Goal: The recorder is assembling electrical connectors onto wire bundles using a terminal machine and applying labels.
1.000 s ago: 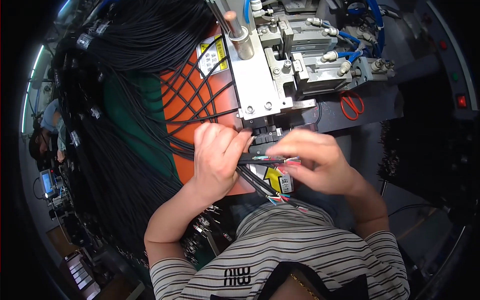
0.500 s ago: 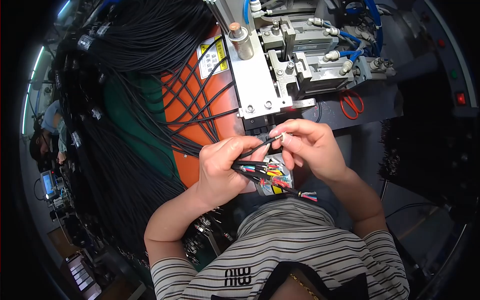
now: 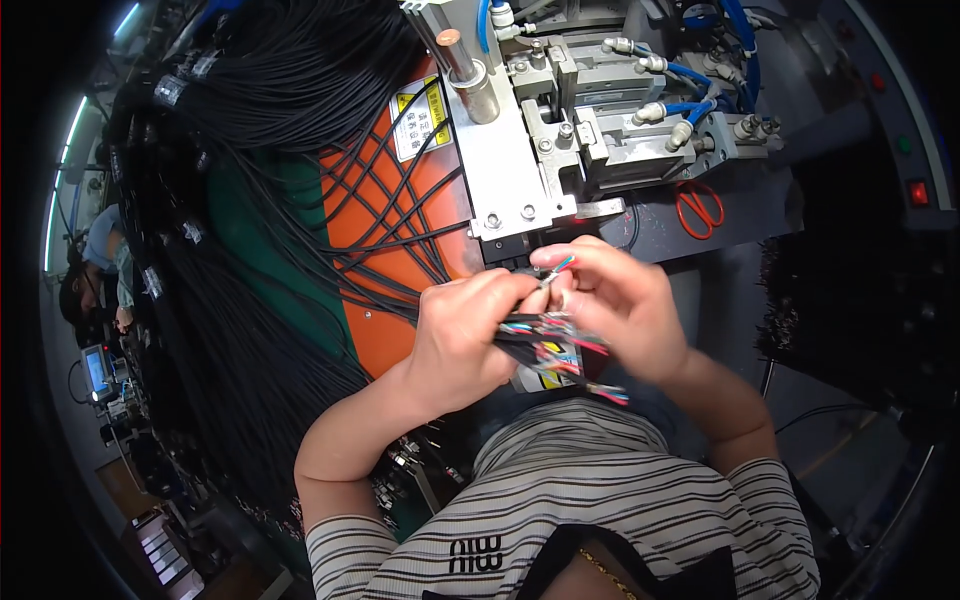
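Note:
My left hand is closed around several black cables, whose stripped ends fan out to the right with coloured wires showing. One cable end stands up from the thumb and forefinger, with thin blue-green, white and red wires bared at its tip. Beside that tip is my right hand, fingers curled, the forefinger behind the wires and the thumb below them. Motion smears the right thumb and the lower cable ends, and whatever sits between the right fingers is hidden.
A metal machine fixture with pneumatic cylinders and blue hoses stands beyond my hands. Red-handled scissors lie right of it. Black cable bundles fill the left, over an orange panel. Another person is at far left.
The lifted cable's tip was pinched and pale; now its coloured wires show splayed. My right thumb has dropped off it, and my left hand has shifted slightly right with the bundle.

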Tool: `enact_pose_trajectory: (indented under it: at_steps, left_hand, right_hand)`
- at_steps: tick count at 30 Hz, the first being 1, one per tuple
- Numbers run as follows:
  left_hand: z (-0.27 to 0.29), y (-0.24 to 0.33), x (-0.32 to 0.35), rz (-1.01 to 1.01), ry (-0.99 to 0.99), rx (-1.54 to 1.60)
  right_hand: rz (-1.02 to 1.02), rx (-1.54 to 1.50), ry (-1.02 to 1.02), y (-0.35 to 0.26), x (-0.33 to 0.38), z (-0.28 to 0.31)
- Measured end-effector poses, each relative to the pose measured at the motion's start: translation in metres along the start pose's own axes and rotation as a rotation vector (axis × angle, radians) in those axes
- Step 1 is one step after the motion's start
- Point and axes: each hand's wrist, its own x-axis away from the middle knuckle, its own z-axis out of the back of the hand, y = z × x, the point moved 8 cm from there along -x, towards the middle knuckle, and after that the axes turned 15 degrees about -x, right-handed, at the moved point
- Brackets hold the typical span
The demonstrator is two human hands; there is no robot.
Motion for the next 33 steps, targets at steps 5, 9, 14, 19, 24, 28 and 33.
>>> enact_pose_trajectory:
  at_steps: [5, 9, 14, 19, 24, 28, 33]
  left_hand:
    - [-0.003, -0.001, -0.008, 0.076, -0.03, 0.16]
    - [-0.007, -0.004, -0.008, 0.083, -0.073, 0.198]
    - [-0.012, -0.012, -0.012, 0.129, -0.152, 0.42]
    - [-0.018, -0.025, -0.006, 0.208, -0.285, 0.582]
    - [-0.024, -0.027, -0.008, 0.385, -0.432, 0.785]
    - [-0.027, -0.034, -0.001, 0.506, -0.468, 0.884]
    - [-0.027, -0.041, 0.003, 0.566, -0.464, 0.913]
  right_hand:
    - [0.664, 0.775, 0.06, -0.03, 0.023, -0.02]
    - [0.147, -0.026, 0.013, -0.002, 0.003, 0.017]
    - [-0.125, -0.464, -0.083, 0.013, -0.005, 0.017]
    - [-0.117, -0.387, -0.067, 0.012, -0.01, 0.02]
    - [-0.046, -0.187, -0.077, 0.003, -0.015, 0.022]
    - [0.064, 0.001, -0.089, -0.005, -0.019, 0.019]
    - [-0.034, -0.077, -0.101, 0.002, -0.026, 0.016]
